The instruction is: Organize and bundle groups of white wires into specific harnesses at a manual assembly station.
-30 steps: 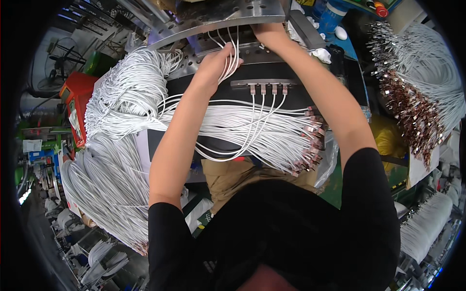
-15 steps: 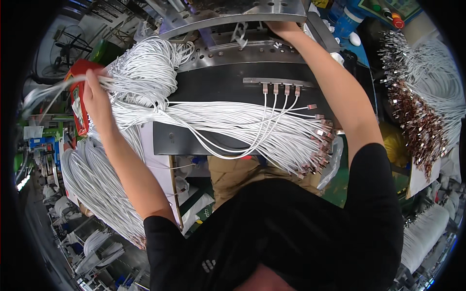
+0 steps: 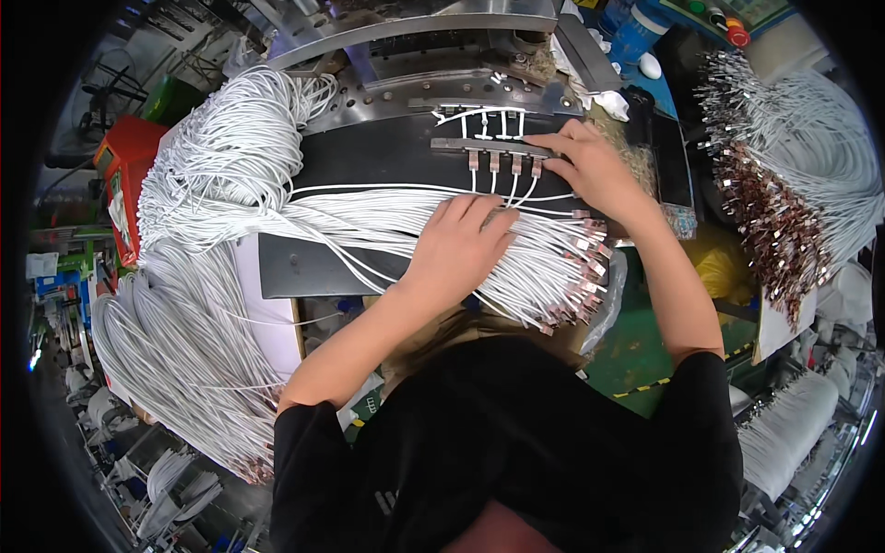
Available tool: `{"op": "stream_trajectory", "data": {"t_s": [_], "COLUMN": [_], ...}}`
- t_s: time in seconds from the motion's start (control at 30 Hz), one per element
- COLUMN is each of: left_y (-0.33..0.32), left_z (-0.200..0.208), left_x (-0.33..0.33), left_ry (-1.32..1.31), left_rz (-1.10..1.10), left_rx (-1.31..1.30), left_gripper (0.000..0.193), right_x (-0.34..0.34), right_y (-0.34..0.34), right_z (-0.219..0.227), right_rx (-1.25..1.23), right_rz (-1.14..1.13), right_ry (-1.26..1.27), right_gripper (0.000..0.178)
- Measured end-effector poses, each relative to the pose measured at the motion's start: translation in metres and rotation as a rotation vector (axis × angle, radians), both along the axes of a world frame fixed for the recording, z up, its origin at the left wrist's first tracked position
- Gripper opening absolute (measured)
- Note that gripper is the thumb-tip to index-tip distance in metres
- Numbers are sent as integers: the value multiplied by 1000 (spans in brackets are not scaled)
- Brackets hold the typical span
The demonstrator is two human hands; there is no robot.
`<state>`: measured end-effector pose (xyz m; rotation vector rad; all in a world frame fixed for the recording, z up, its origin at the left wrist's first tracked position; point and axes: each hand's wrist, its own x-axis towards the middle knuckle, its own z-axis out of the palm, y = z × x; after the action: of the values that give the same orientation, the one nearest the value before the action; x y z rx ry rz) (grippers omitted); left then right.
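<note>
My left hand (image 3: pixel 461 241) lies palm down on a thick bundle of white cables (image 3: pixel 369 217), its fingers bent and slightly apart. Several of these cables run up into a narrow metal bar (image 3: pixel 484 146), their copper-coloured plugs lined up along its near edge. At the bar's right end is my right hand (image 3: pixel 595 170), thumb and forefinger closed on it. Just behind stands a white plastic piece with thin prongs (image 3: pixel 502 123), between this bar and a second metal bar (image 3: pixel 461 105). The loose plug ends (image 3: pixel 576 276) fan out at the bundle's right.
A drilled steel machine bed (image 3: pixel 378 97) stands behind the black work surface (image 3: pixel 355 152). Coiled white cables (image 3: pixel 230 138) are heaped at left, beside a red box (image 3: pixel 120 175). More cables with copper-coloured plugs (image 3: pixel 774 230) hang at right. A blue container (image 3: pixel 641 37) stands at the back right.
My left hand has come from the far left, where it held blurred cables, onto the bundle. My right hand has drawn back from the machine to the bar. The pronged plastic piece now shows.
</note>
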<state>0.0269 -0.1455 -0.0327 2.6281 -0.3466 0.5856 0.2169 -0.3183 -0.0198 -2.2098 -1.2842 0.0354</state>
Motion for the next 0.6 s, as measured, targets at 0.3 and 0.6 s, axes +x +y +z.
{"op": "stream_trajectory", "data": {"t_s": [0.3,0.6], "left_y": [32,98], "left_z": [12,7], "left_x": [21,130], "left_ry": [131,5], "left_rz": [207,294], "left_rx": [66,60], "left_gripper": [16,29], "right_x": [77,177], "right_y": [98,197], "right_z": [-33,-21], "right_rx": [342,247], "right_rz": [-58,-410], "right_ry": [-29,-158], "right_gripper": [38,27]}}
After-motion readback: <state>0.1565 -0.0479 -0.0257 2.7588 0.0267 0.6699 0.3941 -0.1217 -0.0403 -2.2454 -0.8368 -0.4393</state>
